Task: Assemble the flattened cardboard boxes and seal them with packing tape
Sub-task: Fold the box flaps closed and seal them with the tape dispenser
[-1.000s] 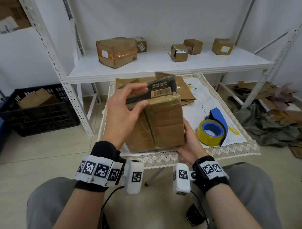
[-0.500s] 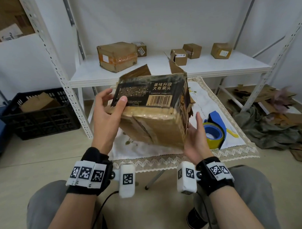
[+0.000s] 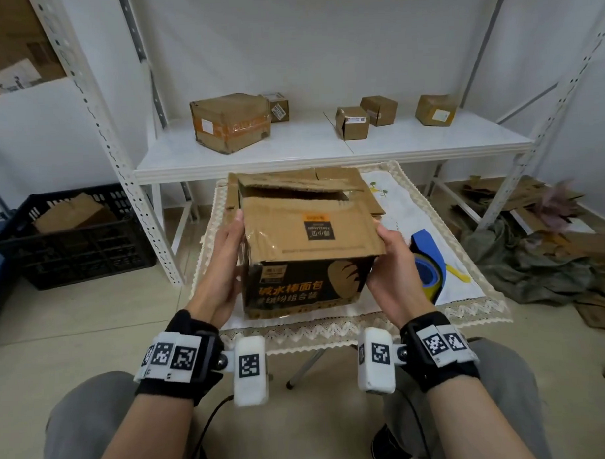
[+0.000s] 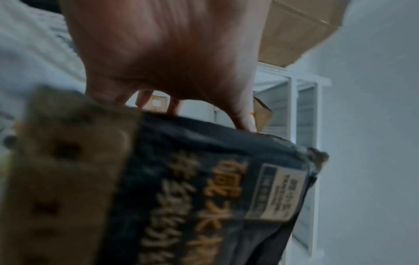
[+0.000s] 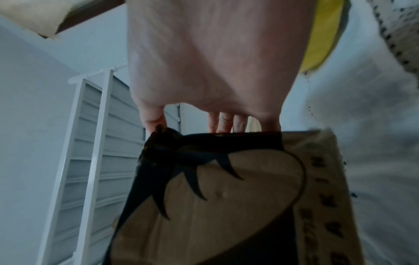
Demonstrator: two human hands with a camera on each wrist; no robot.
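A brown cardboard box [image 3: 308, 249] with a black printed front stands upright between my hands, low over the small cloth-covered table [image 3: 332, 331]. Its near top flap lies down and carries a small label; the far flap sits loosely ajar. My left hand [image 3: 227, 263] holds the left side, fingers reaching up to the top edge. My right hand [image 3: 388, 260] grips the right side with its thumb on the top flap. The left wrist view shows my left hand [image 4: 172, 107] on the box [image 4: 204, 197]. In the right wrist view my right hand [image 5: 211, 123] clasps the box [image 5: 215, 197].
A blue tape dispenser with a yellow roll [image 3: 427, 266] lies on the table right of the box. Flattened cardboard [image 3: 372, 203] lies behind it. A white shelf [image 3: 325, 149] carries several boxes. A black crate [image 3: 71, 237] stands left; cardboard scraps and cloth [image 3: 535, 248] cover the floor right.
The box has been turned over: its taped bottom faced me before, and now the loose flaps face up and the printed front faces me. Both hands shifted to its sides and it came lower.
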